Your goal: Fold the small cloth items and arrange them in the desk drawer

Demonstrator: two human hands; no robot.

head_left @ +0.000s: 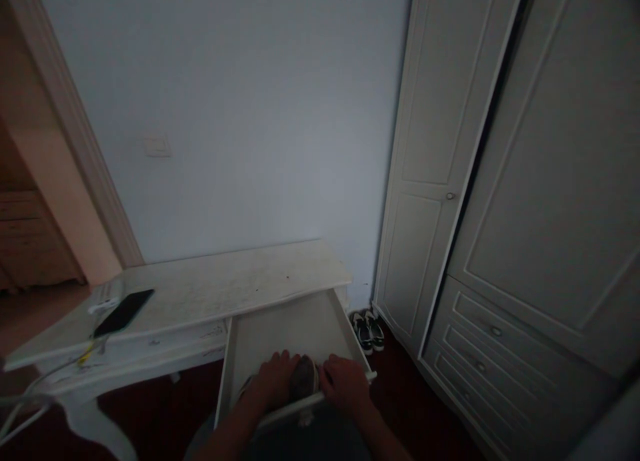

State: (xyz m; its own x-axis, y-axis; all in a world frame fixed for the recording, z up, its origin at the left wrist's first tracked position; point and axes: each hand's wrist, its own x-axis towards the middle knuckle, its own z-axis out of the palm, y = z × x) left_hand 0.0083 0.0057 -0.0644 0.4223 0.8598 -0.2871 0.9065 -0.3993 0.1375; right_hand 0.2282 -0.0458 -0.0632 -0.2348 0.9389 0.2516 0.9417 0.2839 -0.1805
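A dark grey-brown rounded thing (303, 379) with a pale edge is between my hands, over the front of the pulled-out white drawer (280, 321). Its kind is hard to make out in the dim light. My left hand (275, 378) is closed against its left side, fingers bent. On the other side, my right hand (344, 382) pinches near the pale edge, with its fingers curled. Beside my left wrist a small part of another dark item (246, 385) shows inside the drawer; my forearm hides most of it.
The drawer belongs to a worn white table (240, 274) against the wall. A dark phone (124, 312), a white box-like device (106, 294) and cables (55, 368) are at its left end. Dark sneakers (368, 330) stand on the red floor, near a white wardrobe (425, 181).
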